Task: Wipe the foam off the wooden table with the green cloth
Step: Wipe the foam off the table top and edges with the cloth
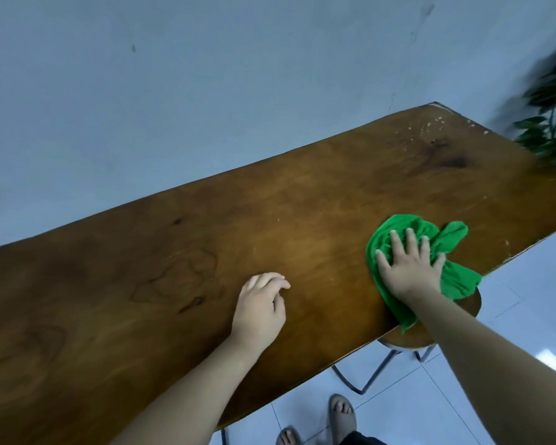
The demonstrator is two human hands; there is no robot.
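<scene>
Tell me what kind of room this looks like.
Probably a plain indoor room, maybe a home or office corner: a long wooden table against a bare wall, white floor tiles, a leafy plant.

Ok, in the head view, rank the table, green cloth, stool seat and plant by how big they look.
1. table
2. cloth, plant: look alike, and the plant is cut off by the frame, so unranked
3. stool seat, mostly hidden under the table
</scene>
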